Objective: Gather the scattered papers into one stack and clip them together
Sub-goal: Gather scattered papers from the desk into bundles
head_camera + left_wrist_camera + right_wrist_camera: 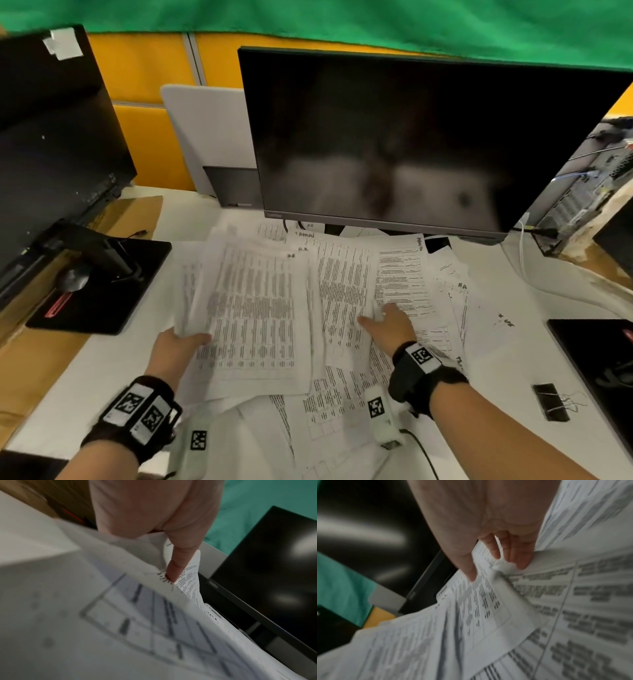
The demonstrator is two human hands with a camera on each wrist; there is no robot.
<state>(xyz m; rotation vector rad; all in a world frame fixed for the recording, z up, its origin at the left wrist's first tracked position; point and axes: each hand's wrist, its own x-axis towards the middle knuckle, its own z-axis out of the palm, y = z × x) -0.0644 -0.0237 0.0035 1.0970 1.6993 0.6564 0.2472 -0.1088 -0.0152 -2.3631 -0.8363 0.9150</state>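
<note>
Several printed sheets [404, 274] lie scattered and overlapping on the white desk [513, 342] in front of the monitor. My left hand [186, 341] grips a gathered bundle of papers [253, 308] by its lower left edge; the thumb [175, 566] lies on top and the fingers are hidden beneath. My right hand [383, 320] reaches into the pile on the right and pinches the edge of a sheet [488, 601] between the thumb [467, 568] and the fingers [518, 555]. A black binder clip [551, 402] lies on the desk to the right, apart from both hands.
A large dark monitor [411, 137] stands just behind the papers. A second monitor [51, 137] with its black base [102, 284] is at the left. A dark flat object [596, 359] lies at the right edge. White cables [524, 267] run behind.
</note>
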